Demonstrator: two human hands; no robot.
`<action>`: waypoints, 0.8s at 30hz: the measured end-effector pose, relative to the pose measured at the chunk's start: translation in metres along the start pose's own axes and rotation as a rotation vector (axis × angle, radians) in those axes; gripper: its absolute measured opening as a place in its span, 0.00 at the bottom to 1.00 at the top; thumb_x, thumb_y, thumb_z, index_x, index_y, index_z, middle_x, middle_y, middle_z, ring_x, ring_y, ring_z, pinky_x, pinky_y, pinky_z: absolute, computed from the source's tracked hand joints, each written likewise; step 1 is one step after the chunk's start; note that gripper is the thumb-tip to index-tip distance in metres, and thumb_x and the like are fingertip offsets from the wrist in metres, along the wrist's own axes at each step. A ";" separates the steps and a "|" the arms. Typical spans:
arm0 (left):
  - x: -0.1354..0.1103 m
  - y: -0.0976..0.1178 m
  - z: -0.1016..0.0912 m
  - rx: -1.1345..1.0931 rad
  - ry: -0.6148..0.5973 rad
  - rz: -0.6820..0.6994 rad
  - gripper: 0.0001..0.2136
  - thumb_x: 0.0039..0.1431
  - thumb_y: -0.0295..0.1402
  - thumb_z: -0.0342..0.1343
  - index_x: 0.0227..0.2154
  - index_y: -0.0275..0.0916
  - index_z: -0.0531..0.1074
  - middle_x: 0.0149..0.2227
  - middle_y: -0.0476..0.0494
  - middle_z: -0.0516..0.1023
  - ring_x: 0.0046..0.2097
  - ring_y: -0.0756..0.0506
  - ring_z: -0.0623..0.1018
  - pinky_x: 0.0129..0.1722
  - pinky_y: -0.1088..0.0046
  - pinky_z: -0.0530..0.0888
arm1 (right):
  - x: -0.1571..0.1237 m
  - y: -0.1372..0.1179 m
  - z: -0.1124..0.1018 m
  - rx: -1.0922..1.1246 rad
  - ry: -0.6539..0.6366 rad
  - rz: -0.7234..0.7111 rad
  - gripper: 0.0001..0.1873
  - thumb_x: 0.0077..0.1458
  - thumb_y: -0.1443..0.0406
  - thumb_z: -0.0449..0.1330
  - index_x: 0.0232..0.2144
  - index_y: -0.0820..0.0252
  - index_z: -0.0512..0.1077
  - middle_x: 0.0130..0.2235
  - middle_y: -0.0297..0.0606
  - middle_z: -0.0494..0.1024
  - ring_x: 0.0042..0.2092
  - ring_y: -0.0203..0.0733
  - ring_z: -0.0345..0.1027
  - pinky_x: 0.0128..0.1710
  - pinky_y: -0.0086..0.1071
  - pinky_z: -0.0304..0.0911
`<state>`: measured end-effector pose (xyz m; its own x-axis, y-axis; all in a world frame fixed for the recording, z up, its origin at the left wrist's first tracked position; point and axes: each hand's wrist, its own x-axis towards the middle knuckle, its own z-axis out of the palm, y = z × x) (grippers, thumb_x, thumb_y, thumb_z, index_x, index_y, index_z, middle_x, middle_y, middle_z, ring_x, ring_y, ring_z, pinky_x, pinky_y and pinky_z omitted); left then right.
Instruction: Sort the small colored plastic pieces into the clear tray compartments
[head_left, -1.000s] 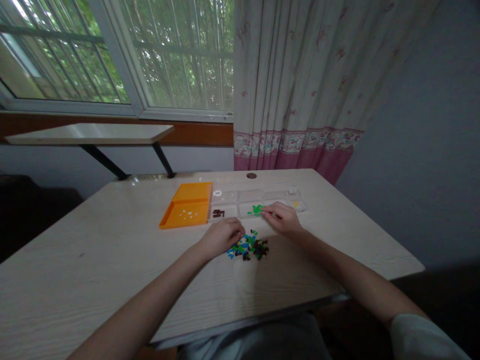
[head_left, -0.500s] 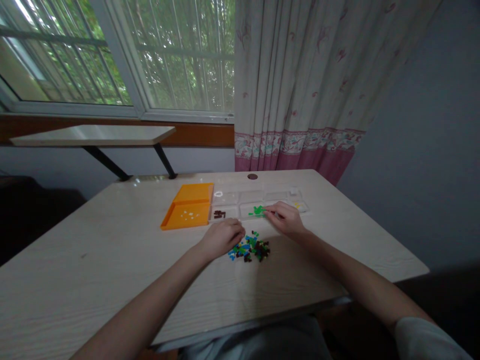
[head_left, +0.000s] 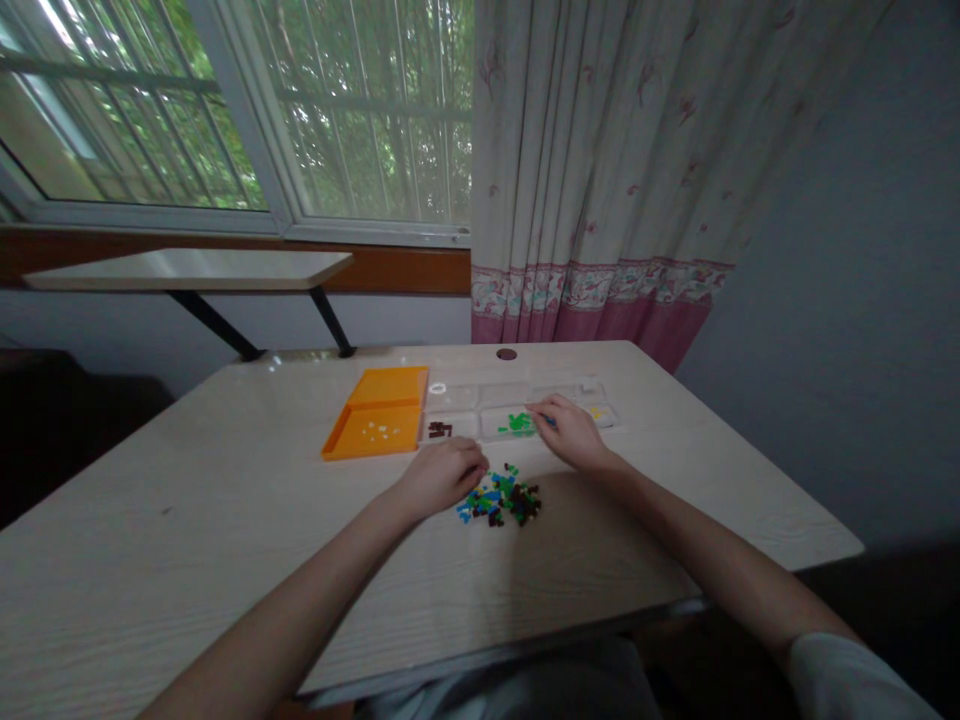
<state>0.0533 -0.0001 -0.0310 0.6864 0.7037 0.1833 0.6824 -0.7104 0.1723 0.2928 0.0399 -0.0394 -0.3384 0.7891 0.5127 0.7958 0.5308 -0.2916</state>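
A loose pile of small blue, green, brown and yellow plastic pieces [head_left: 510, 498] lies on the table. At its upper left edge rests my left hand [head_left: 446, 475], fingers curled in; whatever they hold is hidden. My right hand [head_left: 571, 432] is closed in a pinch over the clear compartment tray [head_left: 491, 437], with a bit of blue, a small blue piece [head_left: 550, 421], showing between its fingers. Just left of those fingertips, green pieces [head_left: 517, 424] lie in one compartment. Brown pieces [head_left: 439, 430] sit in the compartment to the left, and yellow pieces [head_left: 597, 413] at the right end, partly behind my hand.
An open orange case [head_left: 337, 440] holding white pieces [head_left: 381, 431] adjoins the tray's left end. Behind it, a raised shelf [head_left: 225, 268] stands on black legs at the table's back left. A round brown cable-hole cover [head_left: 507, 354] is near the back edge.
My right hand has shifted slightly up and away from the green pieces, and blue now shows between its fingers. My left hand has barely moved.
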 end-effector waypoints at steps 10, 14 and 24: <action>0.002 0.005 0.005 0.018 0.030 -0.001 0.10 0.58 0.33 0.46 0.33 0.39 0.72 0.32 0.45 0.73 0.37 0.47 0.72 0.37 0.74 0.67 | -0.017 -0.020 0.007 0.111 -0.118 -0.166 0.09 0.54 0.66 0.54 0.34 0.57 0.74 0.34 0.36 0.75 0.37 0.35 0.68 0.36 0.26 0.61; 0.004 0.008 0.006 0.006 0.039 -0.006 0.10 0.58 0.33 0.45 0.32 0.38 0.72 0.31 0.44 0.73 0.36 0.47 0.72 0.36 0.74 0.67 | -0.022 -0.031 0.013 0.096 -0.146 -0.218 0.08 0.53 0.66 0.55 0.33 0.56 0.74 0.33 0.36 0.75 0.36 0.35 0.68 0.36 0.26 0.61; 0.005 0.015 0.004 -0.224 0.250 -0.022 0.09 0.59 0.34 0.47 0.33 0.38 0.71 0.34 0.45 0.73 0.38 0.48 0.71 0.37 0.74 0.67 | -0.025 -0.037 0.014 0.128 -0.089 -0.250 0.06 0.52 0.64 0.57 0.31 0.57 0.73 0.30 0.35 0.75 0.31 0.34 0.67 0.31 0.24 0.59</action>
<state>0.0684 -0.0074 -0.0315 0.5702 0.7151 0.4044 0.6050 -0.6985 0.3821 0.2652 0.0048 -0.0528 -0.5633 0.6499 0.5101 0.6144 0.7423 -0.2672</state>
